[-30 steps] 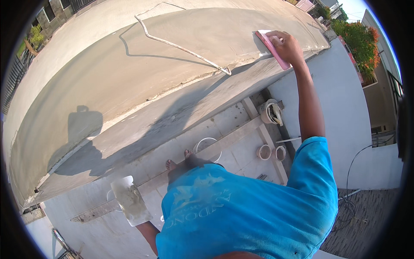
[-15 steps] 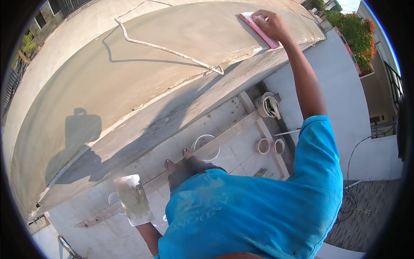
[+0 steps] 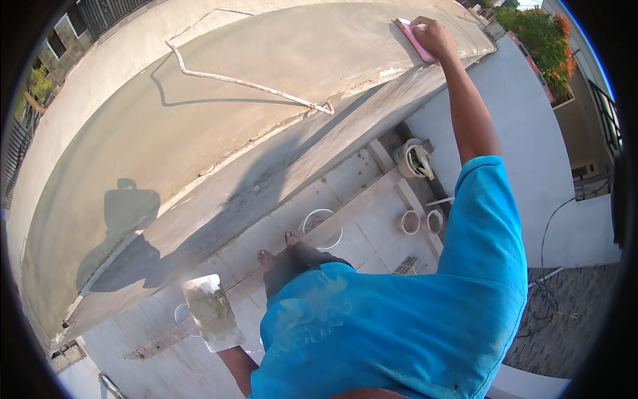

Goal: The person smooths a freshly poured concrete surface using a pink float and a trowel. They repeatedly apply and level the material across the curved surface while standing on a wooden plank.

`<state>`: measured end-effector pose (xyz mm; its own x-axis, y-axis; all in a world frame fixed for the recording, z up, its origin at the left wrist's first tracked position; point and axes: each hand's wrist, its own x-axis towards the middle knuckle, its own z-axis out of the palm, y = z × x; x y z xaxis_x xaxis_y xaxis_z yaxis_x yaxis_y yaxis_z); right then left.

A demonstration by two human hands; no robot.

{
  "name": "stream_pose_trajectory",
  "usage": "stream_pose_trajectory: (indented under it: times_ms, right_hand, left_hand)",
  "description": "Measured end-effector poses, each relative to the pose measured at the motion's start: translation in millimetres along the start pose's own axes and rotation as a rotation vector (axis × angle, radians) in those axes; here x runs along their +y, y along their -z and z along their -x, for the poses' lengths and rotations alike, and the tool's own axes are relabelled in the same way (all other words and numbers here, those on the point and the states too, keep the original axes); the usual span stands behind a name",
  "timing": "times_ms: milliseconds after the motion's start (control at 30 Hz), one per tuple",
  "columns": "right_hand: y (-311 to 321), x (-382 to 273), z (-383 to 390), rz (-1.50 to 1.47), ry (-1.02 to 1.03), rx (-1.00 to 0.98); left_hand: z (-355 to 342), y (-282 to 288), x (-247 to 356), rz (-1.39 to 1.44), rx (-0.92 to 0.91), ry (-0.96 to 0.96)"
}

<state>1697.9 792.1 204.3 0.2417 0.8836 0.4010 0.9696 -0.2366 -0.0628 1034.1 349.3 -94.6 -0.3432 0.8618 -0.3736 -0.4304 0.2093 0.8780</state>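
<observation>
Head view, right hand point(image 3: 433, 33) fingers gripping pink float point(image 3: 413, 40), pressed on grey slab point(image 3: 299, 60)

A wet grey cement slab point(image 3: 266, 60) carries a pink float point(image 3: 413, 38) near its far edge and a bent pale pipe point(image 3: 246, 81) across its middle. On the tiled floor point(image 3: 359, 176) below stand a white bucket point(image 3: 321, 228), a plank point(image 3: 372, 193) and two small pots point(image 3: 420, 221).
</observation>
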Motion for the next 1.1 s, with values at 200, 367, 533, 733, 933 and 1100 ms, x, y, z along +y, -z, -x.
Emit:
stream_pose_trajectory:
  times_ms: [200, 367, 533, 733, 933, 1100]
  right_hand:
    - [2.1, -106.9, 37.7, -0.2, 0.348, -0.035]
    - [18.7, -11.0, 49.1, -0.145, 0.081, -0.046]
    - [6.5, -11.7, 13.4, -0.068, 0.01, 0.043]
    - [46.0, -45.3, 77.1, -0.281, 0.385, -0.02]
    - [38.5, 2.1, 12.4, -0.137, -0.031, 0.019]
    - [81.2, -60.6, 105.7, -0.353, 0.415, -0.034]
  left_hand:
    - [-9.6, -15.1, 11.0, -0.04, -0.021, -0.021]
    - [-17.0, -17.0, 9.0, -0.027, -0.054, -0.001]
    - [-24.8, -34.7, 11.1, -0.055, -0.121, 0.023]
    - [-10.8, -35.5, 21.9, -0.081, -0.068, 0.04]
    - [-19.5, -64.2, 33.0, -0.111, -0.157, 0.04]
    - [-14.6, -81.9, 37.9, -0.114, -0.153, 0.033]
